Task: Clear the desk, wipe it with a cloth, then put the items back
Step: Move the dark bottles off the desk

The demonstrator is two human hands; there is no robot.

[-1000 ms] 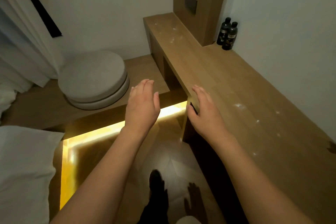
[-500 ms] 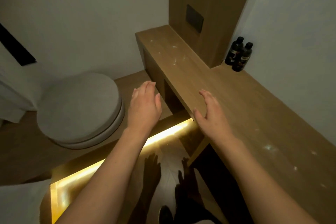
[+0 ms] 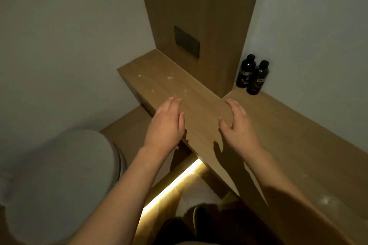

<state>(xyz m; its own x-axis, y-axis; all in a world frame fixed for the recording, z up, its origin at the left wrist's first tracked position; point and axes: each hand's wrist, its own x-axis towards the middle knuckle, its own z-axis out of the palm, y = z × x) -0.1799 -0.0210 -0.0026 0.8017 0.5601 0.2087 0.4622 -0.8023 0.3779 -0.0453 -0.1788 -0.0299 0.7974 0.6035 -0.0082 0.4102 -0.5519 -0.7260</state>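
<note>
Two bare hands hang over the near edge of the wooden desk [image 3: 201, 105], neither holding anything. Left hand [image 3: 166, 125] has its fingers straight and pressed together; right hand [image 3: 236, 125] has its fingers loosely apart, thumb out. Further back on the desk are white smudges [image 3: 169, 78]. In the desk's far corner two dark bottles [image 3: 253, 74] stand upright, touching, beside the wood column [image 3: 199, 6].

Two dark bottles [image 3: 252, 76] upright on speckled desk [image 3: 199, 109]
</note>
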